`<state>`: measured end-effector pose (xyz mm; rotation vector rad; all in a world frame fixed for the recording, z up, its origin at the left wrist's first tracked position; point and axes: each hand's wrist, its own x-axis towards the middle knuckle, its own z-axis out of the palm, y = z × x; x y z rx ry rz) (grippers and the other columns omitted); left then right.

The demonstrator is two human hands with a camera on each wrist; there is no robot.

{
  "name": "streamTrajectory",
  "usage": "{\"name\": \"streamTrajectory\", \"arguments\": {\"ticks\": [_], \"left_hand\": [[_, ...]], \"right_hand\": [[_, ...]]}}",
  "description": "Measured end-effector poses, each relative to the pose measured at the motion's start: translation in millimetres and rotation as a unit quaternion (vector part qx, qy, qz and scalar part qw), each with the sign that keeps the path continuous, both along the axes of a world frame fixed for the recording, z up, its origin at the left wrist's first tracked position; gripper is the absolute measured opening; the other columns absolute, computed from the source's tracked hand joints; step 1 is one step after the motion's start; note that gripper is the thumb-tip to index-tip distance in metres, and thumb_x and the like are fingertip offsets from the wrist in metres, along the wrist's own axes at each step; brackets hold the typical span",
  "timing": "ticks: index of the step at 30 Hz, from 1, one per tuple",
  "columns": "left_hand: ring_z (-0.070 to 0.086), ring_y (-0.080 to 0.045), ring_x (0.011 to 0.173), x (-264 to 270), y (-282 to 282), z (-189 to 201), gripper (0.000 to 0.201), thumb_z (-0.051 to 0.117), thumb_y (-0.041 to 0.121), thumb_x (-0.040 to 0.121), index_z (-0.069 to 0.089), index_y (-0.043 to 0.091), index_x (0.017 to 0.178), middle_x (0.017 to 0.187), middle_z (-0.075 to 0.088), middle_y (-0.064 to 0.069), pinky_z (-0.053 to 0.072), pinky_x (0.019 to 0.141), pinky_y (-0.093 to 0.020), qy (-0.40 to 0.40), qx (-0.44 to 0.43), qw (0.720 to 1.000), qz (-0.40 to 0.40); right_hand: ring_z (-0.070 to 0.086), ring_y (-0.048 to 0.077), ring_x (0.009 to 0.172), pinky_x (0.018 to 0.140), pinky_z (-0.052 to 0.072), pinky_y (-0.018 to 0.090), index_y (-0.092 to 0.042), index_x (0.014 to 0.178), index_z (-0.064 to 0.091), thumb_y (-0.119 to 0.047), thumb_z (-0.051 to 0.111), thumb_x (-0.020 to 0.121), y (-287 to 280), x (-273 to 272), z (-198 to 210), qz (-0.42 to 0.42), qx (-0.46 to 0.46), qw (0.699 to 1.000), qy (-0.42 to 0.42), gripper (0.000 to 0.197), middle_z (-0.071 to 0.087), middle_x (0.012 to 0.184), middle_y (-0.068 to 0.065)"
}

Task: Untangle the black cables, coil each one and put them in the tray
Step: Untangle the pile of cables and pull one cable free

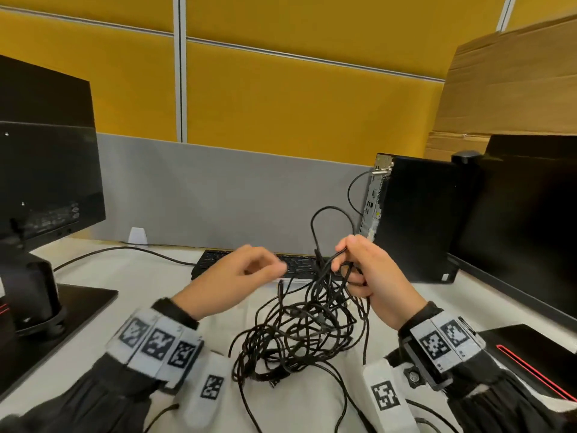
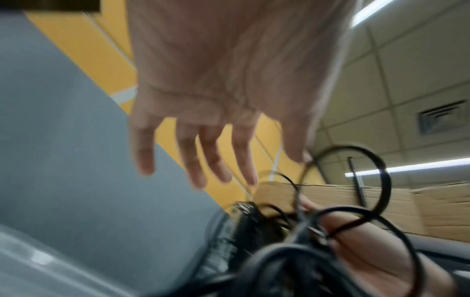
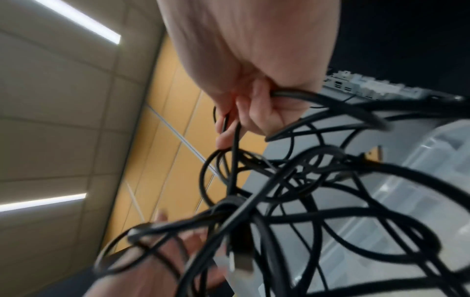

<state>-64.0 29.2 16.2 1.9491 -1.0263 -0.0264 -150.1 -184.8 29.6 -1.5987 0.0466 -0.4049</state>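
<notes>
Right hand (image 1: 371, 273) pinched several strands at the top of the tangled mass of thin black cables (image 1: 299, 332), lifting it partly off the white desk (image 1: 131, 276), likely to expose loops. Left hand (image 1: 237, 276) hovered beside, fingers spread, holding nothing. Tray unidentified.

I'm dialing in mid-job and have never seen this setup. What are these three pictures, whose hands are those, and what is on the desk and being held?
No machine here: a person works bare-handed, with marker bands and a camera on each wrist. The wide picture comes from a head camera looking down at the desk; the other two look along each hand. The right hand grips several strands of the black cables, lifting part of the tangle while the rest lies on the white desk. The left hand is beside it, fingers relaxed, holding nothing. Behind the hands lies a keyboard; a monitor and a computer case flank it. The right-wrist picture shows what may be a clear tray.
</notes>
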Motion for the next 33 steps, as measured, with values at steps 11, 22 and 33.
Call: {"name": "streamTrajectory", "arguments": {"ticks": [11,22,33], "left_hand": [[0.057,0.002,0.079,-39.8,-38.8,-7.6,0.019,0.069,0.019,0.082,0.056,0.025,0.094,0.090,0.057,0.014,0.043,0.063,-0.010,-0.089,-0.073,0.993,0.034],[0.050,-0.001,0.061,-39.3,-33.8,-35.9,0.021,0.065,0.024,0.086,0.044,0.028,0.085,0.069,0.056,0.006,0.040,0.058,-0.014,-0.059,-0.027,0.998,0.025],[0.057,-0.008,0.064,-21.4,-22.6,2.7,0.003,0.053,0.023,0.093,0.055,0.021,0.094,0.070,0.058,0.004,0.043,0.052,-0.020,0.055,-0.100,0.993,-0.017]], "right_hand": [[0.024,0.003,0.039,0.037,0.018,0.015,-0.013,0.090,0.056,-0.025,0.037,0.101,23.5,-9.2,-5.0,-0.050,0.009,0.995,-0.089,0.024,0.062,0.067,-0.002],[0.027,0.004,0.041,0.036,0.021,0.015,-0.014,0.093,0.056,-0.027,0.035,0.101,22.6,-2.9,-5.8,-0.090,0.011,0.994,-0.068,0.026,0.068,0.072,0.000],[0.032,0.008,0.049,0.044,0.018,0.023,-0.018,0.092,0.057,-0.032,0.037,0.100,29.0,-1.2,6.3,0.029,-0.078,0.995,-0.060,0.026,0.070,0.078,0.000]]}}
